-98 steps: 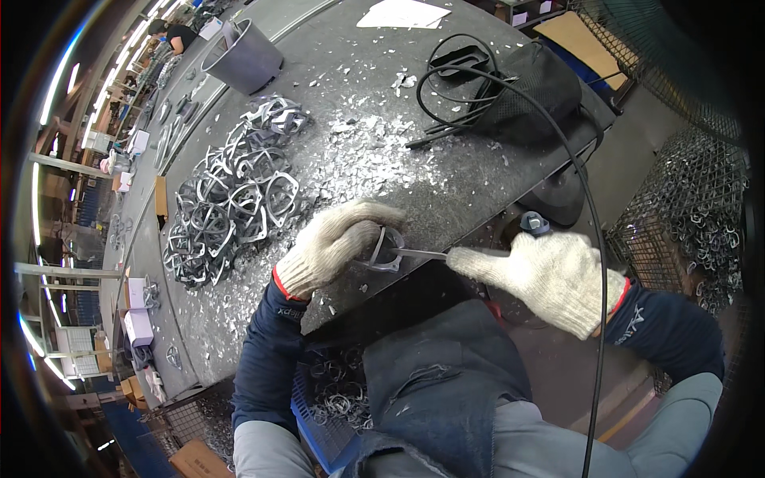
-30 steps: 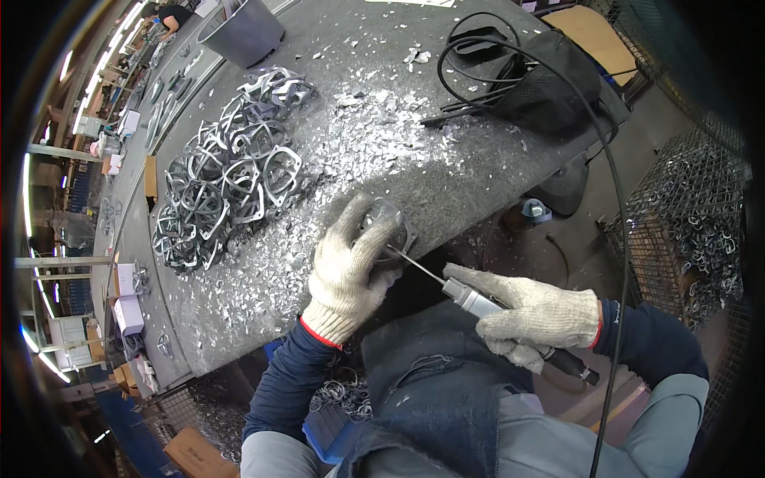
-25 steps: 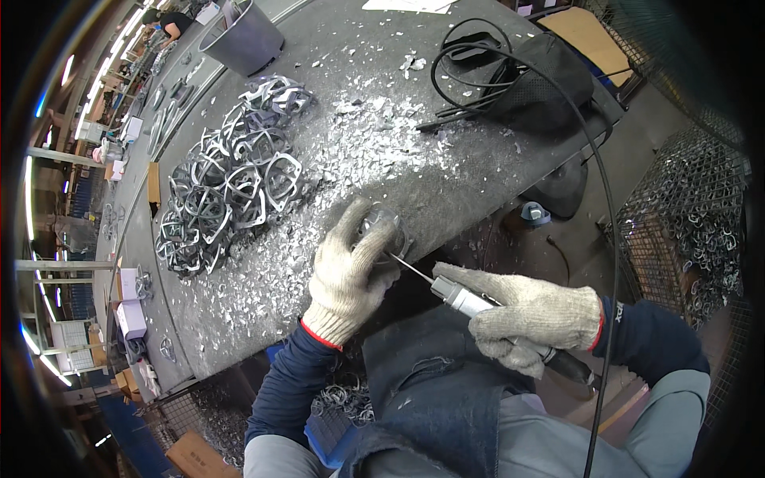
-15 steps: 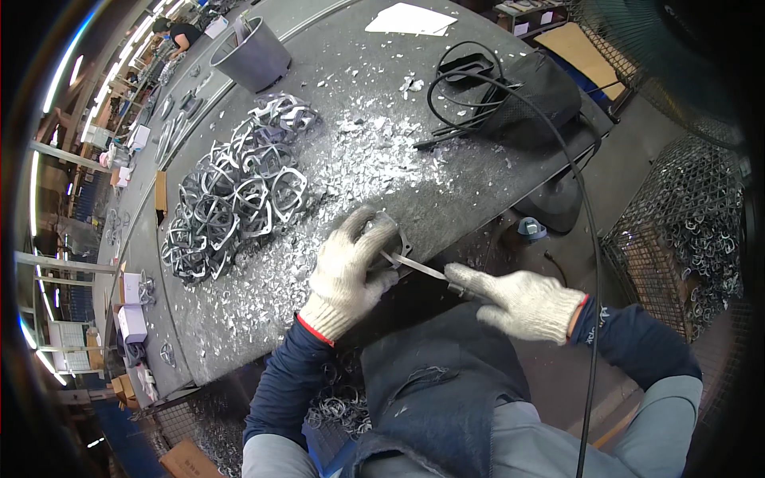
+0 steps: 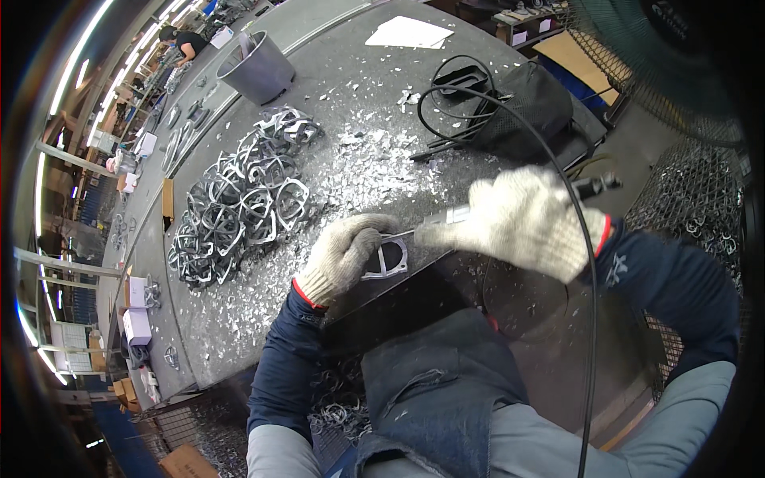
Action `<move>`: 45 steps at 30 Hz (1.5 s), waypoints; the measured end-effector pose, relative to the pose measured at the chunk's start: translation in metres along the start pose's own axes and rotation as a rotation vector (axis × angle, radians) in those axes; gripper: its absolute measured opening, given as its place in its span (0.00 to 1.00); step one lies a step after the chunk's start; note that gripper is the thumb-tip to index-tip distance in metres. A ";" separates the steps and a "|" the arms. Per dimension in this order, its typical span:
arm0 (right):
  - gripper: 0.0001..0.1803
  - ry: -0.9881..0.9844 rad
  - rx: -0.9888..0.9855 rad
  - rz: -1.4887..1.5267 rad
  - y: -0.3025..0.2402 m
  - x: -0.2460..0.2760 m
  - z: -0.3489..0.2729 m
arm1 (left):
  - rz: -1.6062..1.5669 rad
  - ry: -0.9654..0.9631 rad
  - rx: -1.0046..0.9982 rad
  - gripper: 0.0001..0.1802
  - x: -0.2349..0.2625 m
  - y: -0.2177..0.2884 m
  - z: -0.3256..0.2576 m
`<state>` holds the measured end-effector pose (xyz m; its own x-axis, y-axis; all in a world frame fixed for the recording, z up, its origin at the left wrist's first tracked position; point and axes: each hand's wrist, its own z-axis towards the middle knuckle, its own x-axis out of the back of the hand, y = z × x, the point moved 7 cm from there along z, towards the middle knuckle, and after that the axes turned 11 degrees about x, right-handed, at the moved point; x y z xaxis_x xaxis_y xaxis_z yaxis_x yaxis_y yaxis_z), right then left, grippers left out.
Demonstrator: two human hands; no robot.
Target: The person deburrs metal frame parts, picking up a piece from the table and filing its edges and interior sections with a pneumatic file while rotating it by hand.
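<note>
Gloved hands on a metal frame at the counter's near edge.

The frame (image 5: 386, 259) lies flat at the near edge of the counter (image 5: 335, 95), just under and right of the left hand (image 5: 344, 253), whose fingers curl down over its left side and pin it. The right hand (image 5: 522, 219) is closed around a corded tool (image 5: 450, 215); its tip sits just above the frame's upper right corner. A heap of like frames (image 5: 235, 203) lies well off to the left, among metal shavings. Far back stands a grey bucket (image 5: 259, 72) with something sticking out of it; what, cannot tell.
</note>
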<state>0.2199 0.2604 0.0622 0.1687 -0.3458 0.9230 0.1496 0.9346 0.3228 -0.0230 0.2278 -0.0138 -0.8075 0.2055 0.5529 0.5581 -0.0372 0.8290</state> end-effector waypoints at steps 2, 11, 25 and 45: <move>0.26 -0.009 -0.033 0.075 0.010 -0.001 -0.003 | -0.053 -0.031 0.099 0.22 0.004 -0.006 -0.001; 0.39 -0.229 -0.117 0.292 -0.013 -0.050 -0.044 | -0.087 -0.152 0.030 0.24 0.008 -0.017 0.012; 0.40 -0.439 -0.112 0.511 -0.015 -0.063 -0.040 | -0.114 -0.247 0.050 0.20 0.009 -0.021 0.012; 0.46 -0.549 -0.385 1.312 -0.064 -0.052 -0.037 | 0.314 0.149 -0.057 0.39 0.012 -0.004 -0.036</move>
<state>0.2380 0.2156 -0.0140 0.0163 0.8687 0.4951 0.4439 0.4374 -0.7821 -0.0414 0.1950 -0.0073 -0.6193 0.0300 0.7846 0.7757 -0.1315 0.6173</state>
